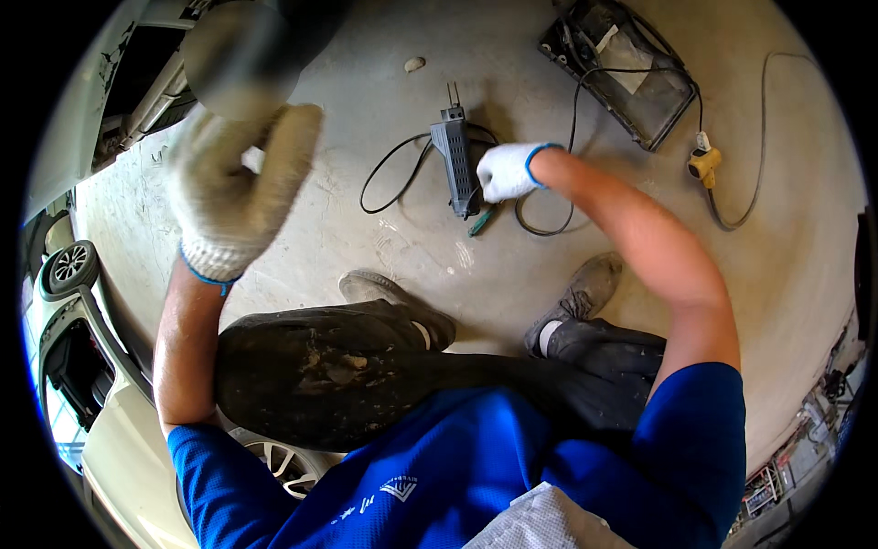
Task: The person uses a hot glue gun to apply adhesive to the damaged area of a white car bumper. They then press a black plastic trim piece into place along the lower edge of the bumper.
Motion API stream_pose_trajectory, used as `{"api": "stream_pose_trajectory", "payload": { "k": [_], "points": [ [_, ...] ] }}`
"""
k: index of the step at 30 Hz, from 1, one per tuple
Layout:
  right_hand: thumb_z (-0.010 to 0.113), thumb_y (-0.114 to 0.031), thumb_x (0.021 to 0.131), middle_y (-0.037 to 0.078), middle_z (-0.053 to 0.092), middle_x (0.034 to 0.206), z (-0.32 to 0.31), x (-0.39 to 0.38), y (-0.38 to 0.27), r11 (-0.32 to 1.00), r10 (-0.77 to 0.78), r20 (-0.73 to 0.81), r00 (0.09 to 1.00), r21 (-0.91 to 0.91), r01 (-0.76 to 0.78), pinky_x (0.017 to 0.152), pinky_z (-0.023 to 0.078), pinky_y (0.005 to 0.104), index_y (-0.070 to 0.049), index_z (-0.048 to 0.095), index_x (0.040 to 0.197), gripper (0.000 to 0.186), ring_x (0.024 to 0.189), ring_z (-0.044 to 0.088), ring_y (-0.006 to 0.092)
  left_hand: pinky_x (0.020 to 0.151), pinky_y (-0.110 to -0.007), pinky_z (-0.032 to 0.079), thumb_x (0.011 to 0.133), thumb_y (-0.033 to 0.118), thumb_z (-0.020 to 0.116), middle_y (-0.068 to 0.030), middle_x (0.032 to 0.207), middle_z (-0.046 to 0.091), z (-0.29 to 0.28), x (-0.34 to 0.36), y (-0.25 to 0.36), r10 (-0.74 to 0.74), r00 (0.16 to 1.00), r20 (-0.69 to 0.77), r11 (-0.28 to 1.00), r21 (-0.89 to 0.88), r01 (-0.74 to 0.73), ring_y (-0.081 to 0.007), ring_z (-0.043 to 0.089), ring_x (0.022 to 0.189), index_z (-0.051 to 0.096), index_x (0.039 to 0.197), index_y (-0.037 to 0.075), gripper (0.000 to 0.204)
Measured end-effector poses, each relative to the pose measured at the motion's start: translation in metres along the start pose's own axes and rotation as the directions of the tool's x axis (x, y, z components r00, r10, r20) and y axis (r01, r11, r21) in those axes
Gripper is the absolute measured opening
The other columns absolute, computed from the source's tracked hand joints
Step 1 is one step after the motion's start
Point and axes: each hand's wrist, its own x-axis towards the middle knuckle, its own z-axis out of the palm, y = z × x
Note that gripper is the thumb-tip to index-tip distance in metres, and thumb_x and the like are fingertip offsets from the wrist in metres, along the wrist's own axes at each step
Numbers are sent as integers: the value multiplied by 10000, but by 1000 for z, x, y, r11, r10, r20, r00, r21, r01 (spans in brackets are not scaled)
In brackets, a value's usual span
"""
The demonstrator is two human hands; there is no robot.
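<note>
My left hand (240, 183), in a soiled white glove and blurred, is raised at the upper left with fingers curled at a dark, blurred object (238, 55), too smeared to name. My right hand (508, 171), in a white glove with a blue cuff, is closed just right of a dark grey plastic tool (455, 165) that lies on the floor with two metal prongs at its top and a looped black cable; what its fingers hold is hidden. A small green-handled tool (480, 222) lies just below the grey tool.
A black plastic panel (658, 105) with cables lies at upper right, near a yellow socket block (704, 165) on a cord. A pale stone-like lump (413, 64) sits on the concrete floor (338, 110). Cream car bodywork (123, 439) fills the lower left; clutter (759, 485) lines the lower right.
</note>
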Motion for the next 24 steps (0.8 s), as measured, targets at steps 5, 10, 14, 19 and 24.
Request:
{"api": "stream_pose_trajectory", "payload": {
  "k": [5,10,14,19,24],
  "points": [
    [584,-301,902,238,728,1097,9,16,0,975,217,-458,862,68,-209,905,566,499,-31,735,1073,354,1031,703,416,617,-340,488,907,162,721,-91,769,628,24,11,16,-172,915,365,978,-52,204,-191,597,670,658,820,-2,196],
    [594,-346,921,268,610,1167,-47,-5,54,922,370,-872,320,305,-237,887,556,530,-40,611,1118,364,1027,662,454,701,-370,518,903,179,705,-119,865,665,37,7,15,-255,773,581,944,-22,329,-240,644,769,669,897,2,181],
    [668,-329,854,306,670,1179,-88,-69,160,717,646,-762,-50,627,-305,889,583,516,3,714,1138,439,1095,680,461,791,-408,529,910,206,683,-144,953,682,42,3,12,-223,732,644,962,21,274,-287,675,877,671,979,11,208],
    [708,-345,835,164,757,1029,-73,-115,244,550,802,-247,543,659,-513,746,591,447,-21,751,1040,386,898,739,305,851,-429,527,914,236,667,-167,1016,678,39,2,9,-301,659,689,943,111,315,-315,673,944,664,1043,13,258],
    [673,-245,833,65,656,716,-27,-85,244,536,649,273,710,498,-682,593,535,379,-91,653,773,166,616,634,213,864,-432,529,920,267,662,-165,1029,678,48,15,14,-283,647,708,950,112,292,-300,674,952,670,1057,15,287]
  ]
}}
